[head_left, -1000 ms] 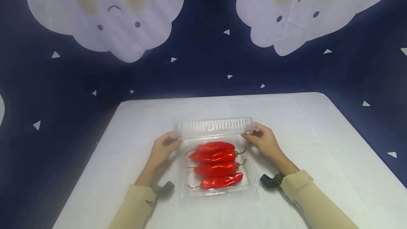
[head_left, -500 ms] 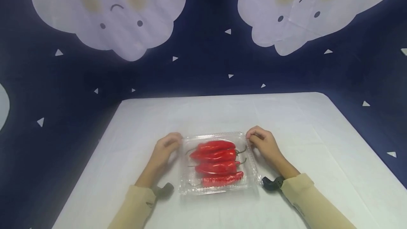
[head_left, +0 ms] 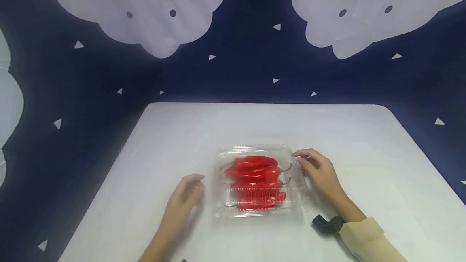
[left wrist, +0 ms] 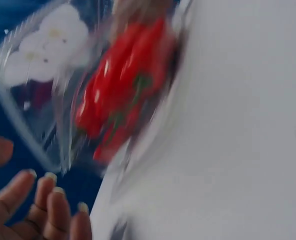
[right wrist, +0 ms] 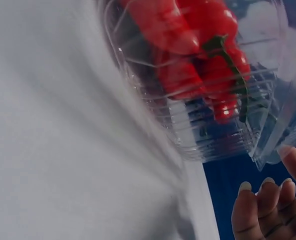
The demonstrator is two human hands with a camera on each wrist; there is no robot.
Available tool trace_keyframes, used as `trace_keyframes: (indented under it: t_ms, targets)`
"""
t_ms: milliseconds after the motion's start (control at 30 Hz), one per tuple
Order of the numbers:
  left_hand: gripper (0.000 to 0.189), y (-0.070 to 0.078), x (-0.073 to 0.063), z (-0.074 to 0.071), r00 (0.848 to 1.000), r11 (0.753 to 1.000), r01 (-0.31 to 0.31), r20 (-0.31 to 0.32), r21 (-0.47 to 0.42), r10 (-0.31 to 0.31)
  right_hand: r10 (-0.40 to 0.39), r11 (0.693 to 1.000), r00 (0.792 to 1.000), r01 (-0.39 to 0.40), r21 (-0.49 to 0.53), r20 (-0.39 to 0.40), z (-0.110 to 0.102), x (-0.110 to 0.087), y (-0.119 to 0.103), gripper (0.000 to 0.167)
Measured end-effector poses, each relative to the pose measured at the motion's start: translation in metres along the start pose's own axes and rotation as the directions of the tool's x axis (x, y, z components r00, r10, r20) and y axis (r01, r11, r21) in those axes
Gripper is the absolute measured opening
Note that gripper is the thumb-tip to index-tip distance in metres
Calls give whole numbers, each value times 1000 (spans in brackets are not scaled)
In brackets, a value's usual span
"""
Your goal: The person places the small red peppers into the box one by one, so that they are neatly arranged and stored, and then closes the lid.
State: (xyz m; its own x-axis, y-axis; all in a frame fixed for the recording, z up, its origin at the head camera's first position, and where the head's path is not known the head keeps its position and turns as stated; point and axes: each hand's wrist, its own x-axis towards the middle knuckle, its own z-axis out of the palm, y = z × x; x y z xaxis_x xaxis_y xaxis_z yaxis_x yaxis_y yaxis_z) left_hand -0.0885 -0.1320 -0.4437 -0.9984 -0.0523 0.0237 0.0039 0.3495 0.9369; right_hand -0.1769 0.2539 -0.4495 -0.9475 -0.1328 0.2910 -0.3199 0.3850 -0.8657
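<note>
A clear plastic clamshell box sits on the white table with several long red peppers lying side by side in it. Its lid is folded over the peppers but tilts up from the tray. My left hand, fingers loosely bent and holding nothing, is just left of the box, apart from it. At the box's far right corner is my right hand; in the right wrist view one fingertip is at the lid's corner while the other fingers are spread away from it.
The white table runs back to a dark blue backdrop printed with white clouds and small triangles. A dark curved device is strapped at the right wrist, beside a beige sleeve.
The lid came from folded back to over the peppers, then its front edge rose a little. My left hand left the box's far left corner and drew back nearer. The head view shifted slightly.
</note>
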Motion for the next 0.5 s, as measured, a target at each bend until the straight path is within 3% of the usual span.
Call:
trace_keyframes:
  t_ms: [233, 500]
  targets:
    - [38, 15, -29, 27, 992, 986, 54, 119, -157, -35, 26, 1000, 999, -27, -17, -38, -13, -7, -3, 17]
    - [55, 25, -35, 35, 983, 973, 37, 184, -226, 6, 56, 998, 997, -55, 10, -54, -19, -13, -5, 20]
